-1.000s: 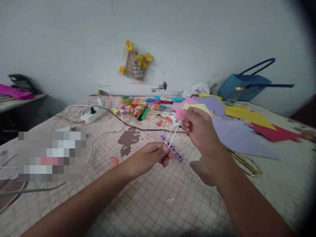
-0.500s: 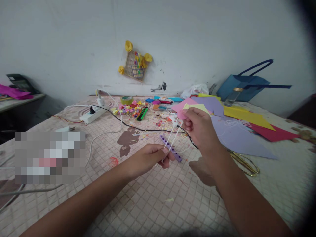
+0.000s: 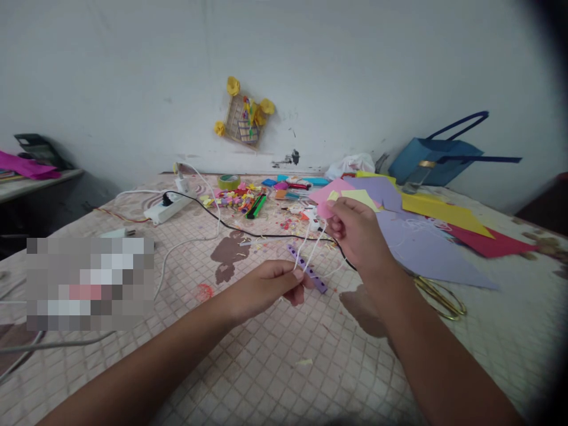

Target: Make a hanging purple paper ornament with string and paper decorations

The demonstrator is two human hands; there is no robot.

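Note:
A white string [image 3: 315, 247] runs as two strands between my hands above the table, bowing slightly. The fingers of my left hand [image 3: 279, 281] are closed on its lower part. My right hand [image 3: 352, 222] is higher and farther right, with thumb and forefinger pinched at the upper part. Pink paper [image 3: 323, 208] shows at those fingertips; I cannot tell whether it is held or lies behind. Just beyond my left fingers lies a purple strip with dark spots [image 3: 318, 284]. The ends of the string are hidden in my fingers.
Coloured paper scraps [image 3: 235, 198], a green-black cutter [image 3: 256, 206] and a tape roll [image 3: 229, 181] lie at the back. A black cable [image 3: 266, 235] crosses from the power strip [image 3: 170, 207]. At right are purple sheets [image 3: 426, 251], gold-handled scissors [image 3: 439, 297] and a blue bag [image 3: 432, 163].
The two strands of string were straight and taut; now they bow and look slacker. Both hands keep nearly the same place and grip.

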